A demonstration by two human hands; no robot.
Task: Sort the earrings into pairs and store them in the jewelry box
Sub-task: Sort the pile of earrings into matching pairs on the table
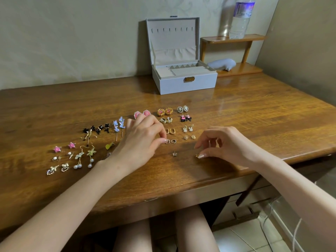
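Note:
Many earrings lie in pairs across the wooden desk (254, 110). My left hand (140, 142) pinches a small gold hoop earring (167, 141) on the desk, beside its twin (173, 141). My right hand (223, 142) presses thumb and finger on a tiny gold earring (197, 155) near the front edge. A single small butterfly stud (175, 153) lies between the hands. The grey jewelry box (187, 82) stands open at the back, its lid upright. Pairs include pink stars (57, 149), pearl flower drops (91, 153), blue flowers (119, 124), gold-pink rounds (164, 111) and bunnies (188, 128).
A wooden shelf (234, 39) at the back right carries a water bottle (241, 19); a grey pig figure (222, 64) sits beneath it. A wall runs along the right side. A lone green earring (109, 146) lies left of my left wrist.

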